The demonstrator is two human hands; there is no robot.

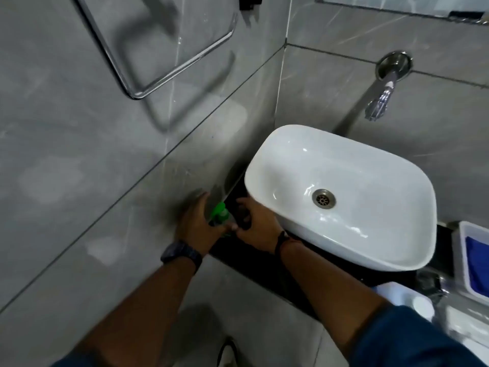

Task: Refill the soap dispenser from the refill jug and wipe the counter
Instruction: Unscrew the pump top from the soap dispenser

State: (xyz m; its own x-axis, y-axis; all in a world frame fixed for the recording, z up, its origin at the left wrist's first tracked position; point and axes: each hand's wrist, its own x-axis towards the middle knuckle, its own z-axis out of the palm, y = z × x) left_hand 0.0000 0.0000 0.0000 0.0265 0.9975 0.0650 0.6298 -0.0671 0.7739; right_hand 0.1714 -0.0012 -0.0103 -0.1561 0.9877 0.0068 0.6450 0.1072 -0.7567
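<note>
A soap dispenser with a green pump top stands on the black counter, squeezed between the grey wall and the white basin. My left hand wraps around its left side, next to the wall. My right hand grips its right side, fingers curled against the bottle. Most of the bottle body is hidden behind both hands. A white jug-like container shows partly at the lower right, behind my right sleeve.
A chrome wall tap juts over the basin. A white tray with a blue cloth sits at the right edge. A chrome towel rail hangs on the left wall. The gap beside the basin is narrow.
</note>
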